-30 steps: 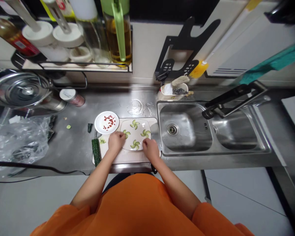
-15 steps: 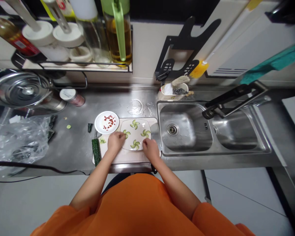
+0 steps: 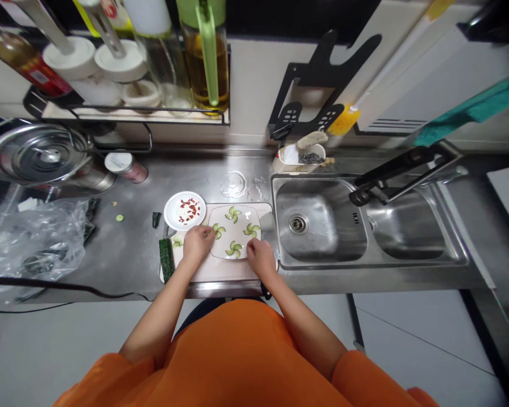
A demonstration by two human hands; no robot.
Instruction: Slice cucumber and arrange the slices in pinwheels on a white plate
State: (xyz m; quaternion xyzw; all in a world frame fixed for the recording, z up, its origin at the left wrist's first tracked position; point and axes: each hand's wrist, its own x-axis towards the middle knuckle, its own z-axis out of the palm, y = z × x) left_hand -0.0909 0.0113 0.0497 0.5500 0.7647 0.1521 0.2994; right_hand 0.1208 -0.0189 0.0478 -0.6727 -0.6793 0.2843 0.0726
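Note:
A white squarish plate (image 3: pixel 234 219) lies on the cutting board (image 3: pixel 220 271), bearing several pinwheels of green cucumber slices. My left hand (image 3: pixel 197 244) is at the plate's left edge, fingertips pinched beside the left cucumber pinwheel (image 3: pixel 218 231); whatever they hold is too small to make out. At the lower right edge of the plate is my right hand (image 3: pixel 261 258), its fingers curled and closed, their contents hidden. A round white plate (image 3: pixel 172 213) with small red pieces stands behind my left hand. Left of it, a dark green cucumber piece (image 3: pixel 166 259) lies on the board's edge.
A double steel sink (image 3: pixel 322 226) is on the right, with a black-handled faucet (image 3: pixel 390 169) over it. Plastic bags (image 3: pixel 63 243), a pink can (image 3: pixel 129 168) and a steel pot (image 3: pixel 46 155) stand left. Above, a rack holds an oil bottle (image 3: pixel 195 68).
My left hand has drawn back slightly to the left from the left pinwheel. The right hand stays at the plate's edge, and the plate and pinwheels look unchanged.

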